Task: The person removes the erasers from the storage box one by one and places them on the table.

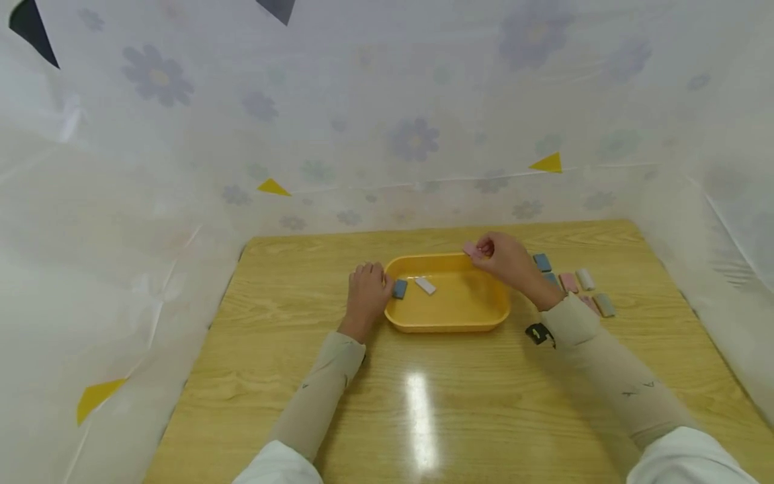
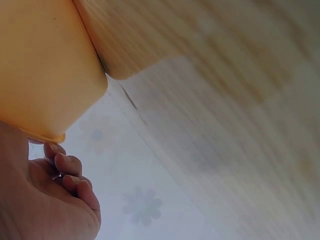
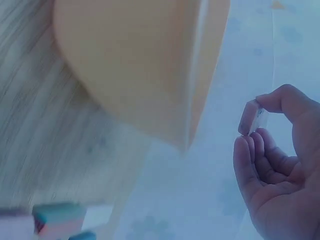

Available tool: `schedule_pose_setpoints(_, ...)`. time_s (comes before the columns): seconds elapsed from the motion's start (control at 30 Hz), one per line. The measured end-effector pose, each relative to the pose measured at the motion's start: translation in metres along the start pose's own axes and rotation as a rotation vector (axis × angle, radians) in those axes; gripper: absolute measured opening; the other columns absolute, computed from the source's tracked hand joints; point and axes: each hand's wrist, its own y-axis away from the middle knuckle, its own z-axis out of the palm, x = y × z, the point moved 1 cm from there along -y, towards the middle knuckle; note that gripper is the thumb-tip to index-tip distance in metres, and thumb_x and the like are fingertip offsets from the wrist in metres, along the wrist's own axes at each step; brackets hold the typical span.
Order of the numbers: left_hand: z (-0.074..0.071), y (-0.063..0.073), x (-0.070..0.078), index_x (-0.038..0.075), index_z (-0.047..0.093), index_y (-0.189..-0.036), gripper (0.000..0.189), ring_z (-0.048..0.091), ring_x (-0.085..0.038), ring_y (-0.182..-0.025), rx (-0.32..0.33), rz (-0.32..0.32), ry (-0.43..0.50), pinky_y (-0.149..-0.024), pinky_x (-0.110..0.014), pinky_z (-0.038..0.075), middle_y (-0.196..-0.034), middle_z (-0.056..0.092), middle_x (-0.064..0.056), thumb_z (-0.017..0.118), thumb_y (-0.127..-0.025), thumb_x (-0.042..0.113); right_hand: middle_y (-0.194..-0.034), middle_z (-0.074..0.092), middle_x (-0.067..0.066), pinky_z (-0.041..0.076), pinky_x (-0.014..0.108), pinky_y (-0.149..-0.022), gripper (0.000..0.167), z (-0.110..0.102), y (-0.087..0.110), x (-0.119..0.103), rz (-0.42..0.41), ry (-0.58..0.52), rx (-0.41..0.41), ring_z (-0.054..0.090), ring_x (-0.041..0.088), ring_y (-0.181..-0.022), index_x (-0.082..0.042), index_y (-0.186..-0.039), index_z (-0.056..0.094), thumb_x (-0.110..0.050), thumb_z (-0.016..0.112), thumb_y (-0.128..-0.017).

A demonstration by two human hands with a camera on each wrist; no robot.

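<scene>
A shallow yellow tray [image 1: 447, 328] stands on the wooden table, with a blue-grey block [image 1: 400, 289] and a white block [image 1: 426, 286] lying in its left part. At the tray's left end my left hand [image 1: 367, 290] grips the rim, and in the left wrist view its fingers [image 2: 70, 165] curl beside the tray's edge. My right hand [image 1: 508, 259] pinches a small pink block [image 1: 471, 250] between thumb and fingertips, over the tray's back right rim. The right wrist view shows the same pink block [image 3: 250, 117] held by its ends.
Right of the tray lie several small blocks, among them a blue one [image 1: 542, 262], a pink one [image 1: 568, 282], a white one [image 1: 585, 279] and a grey-green one [image 1: 604, 305]. Pale flowered sheeting [image 1: 414, 141] hangs behind the table and at both sides.
</scene>
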Motion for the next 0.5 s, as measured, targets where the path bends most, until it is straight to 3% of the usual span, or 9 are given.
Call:
schedule_pose_setpoints(0.27, 0.001, 0.001, 0.002, 0.013, 0.043, -0.074, 0.022, 0.039, -0.020, -0.072, -0.001, -0.006, 0.003, -0.067, -0.035, 0.030, -0.073, 0.042, -0.001, 0.046, -0.090, 0.028, -0.094, 0.060, 0.015, 0.046, 0.044, -0.072, 0.033, -0.033, 0.020, 0.031, 0.135, -0.012, 0.011, 0.058, 0.027, -0.082, -0.001, -0.103, 0.057, -0.030, 0.062, -0.087)
schedule_pose_setpoints(0.5, 0.002, 0.000, 0.000, 0.013, 0.044, -0.074, 0.022, 0.039, -0.020, -0.072, -0.007, -0.014, 0.004, -0.067, -0.034, 0.030, -0.073, 0.042, -0.001, 0.047, -0.090, 0.027, -0.101, 0.060, 0.021, 0.046, 0.049, -0.074, 0.048, -0.052, 0.035, 0.073, 0.215, 0.019, 0.036, 0.058, 0.033, -0.087, 0.004, -0.112, 0.054, -0.038, 0.056, -0.089)
